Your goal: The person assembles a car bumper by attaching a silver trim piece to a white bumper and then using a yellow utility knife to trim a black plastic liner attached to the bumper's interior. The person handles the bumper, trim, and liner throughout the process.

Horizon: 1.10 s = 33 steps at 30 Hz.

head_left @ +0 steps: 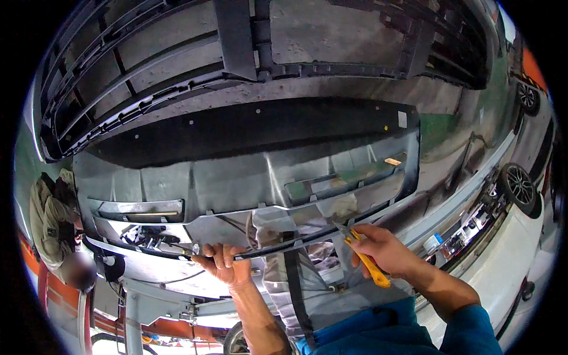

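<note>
A large dark grey and black plastic bumper panel (225,186) stretches across the middle of the view, with cut-out openings and a thin curved lower strip. My left hand (226,264) is closed over that near strip, fingers curled round its edge. Farther right, my right hand (383,251) grips a yellow utility knife (371,265), its grey tip pointing up and left toward the strip. Whether the tip touches the plastic I cannot tell.
Beyond the panel lies a black slatted bumper frame (236,71). At the left edge a person (53,225) bends down. On the right are a white car (503,266), a wheel (520,187) and a long bench strewn with parts (467,228). A grey metal post (133,313) stands at lower left.
</note>
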{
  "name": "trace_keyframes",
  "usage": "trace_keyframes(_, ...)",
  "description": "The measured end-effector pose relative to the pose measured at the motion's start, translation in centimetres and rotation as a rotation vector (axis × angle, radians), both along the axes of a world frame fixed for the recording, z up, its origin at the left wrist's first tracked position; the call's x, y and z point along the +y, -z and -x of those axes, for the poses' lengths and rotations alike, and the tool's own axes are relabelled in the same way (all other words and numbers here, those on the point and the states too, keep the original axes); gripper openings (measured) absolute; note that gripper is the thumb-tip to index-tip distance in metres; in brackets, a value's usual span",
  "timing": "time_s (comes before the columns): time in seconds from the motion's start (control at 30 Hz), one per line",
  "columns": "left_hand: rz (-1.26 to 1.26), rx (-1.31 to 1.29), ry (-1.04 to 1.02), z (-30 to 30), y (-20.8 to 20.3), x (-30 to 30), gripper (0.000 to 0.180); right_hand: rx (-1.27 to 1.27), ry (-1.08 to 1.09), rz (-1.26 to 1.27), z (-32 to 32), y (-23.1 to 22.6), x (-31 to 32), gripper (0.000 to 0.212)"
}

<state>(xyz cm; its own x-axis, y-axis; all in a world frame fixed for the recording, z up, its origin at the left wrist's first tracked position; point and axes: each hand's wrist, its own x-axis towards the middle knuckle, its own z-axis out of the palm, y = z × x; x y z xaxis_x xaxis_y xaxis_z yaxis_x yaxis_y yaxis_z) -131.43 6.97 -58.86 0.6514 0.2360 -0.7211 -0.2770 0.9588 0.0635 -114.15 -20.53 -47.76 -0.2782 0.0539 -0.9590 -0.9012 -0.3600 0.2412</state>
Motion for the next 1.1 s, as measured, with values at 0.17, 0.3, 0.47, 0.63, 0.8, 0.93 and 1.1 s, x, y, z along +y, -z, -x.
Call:
trace_keyframes(0.17, -0.017, -0.026, -0.001, 0.5, 0.2, 0.0, 0.044, 0.010, -0.006, 0.003, 1.1, 0.3, 0.1, 0.044)
trace_keyframes(0.3, -0.011, -0.003, -0.041, 1.4, 0.4, -0.3, 0.046, -0.035, 0.045, 0.050, 3.1, 0.3, 0.5, 0.039)
trace_keyframes(0.47, 0.022, 0.002, -0.067, 2.0, 0.4, -0.7, 0.048, -0.047, 0.107, 0.053, 4.1, 0.7, 0.6, 0.033)
trace_keyframes(0.63, 0.011, 0.008, -0.040, 2.5, 0.5, -0.7, 0.048, -0.039, 0.173, 0.064, 4.9, 1.1, 1.3, 0.030)
trace_keyframes(0.8, -0.102, 0.187, 0.029, 2.2, 0.0, -1.2, 0.040, -0.020, 0.200, 0.098, 5.6, 1.9, 1.1, 0.038)
trace_keyframes(0.93, -0.007, 0.108, -0.047, 2.8, 0.5, -0.4, 0.039, -0.008, 0.131, 0.070, 4.4, 1.9, 0.0, 0.048)
trace_keyframes(1.1, -0.057, 0.167, -0.011, 3.1, 0.5, -0.4, 0.043, -0.032, 0.087, 0.036, 3.1, 1.5, 0.0, 0.049)
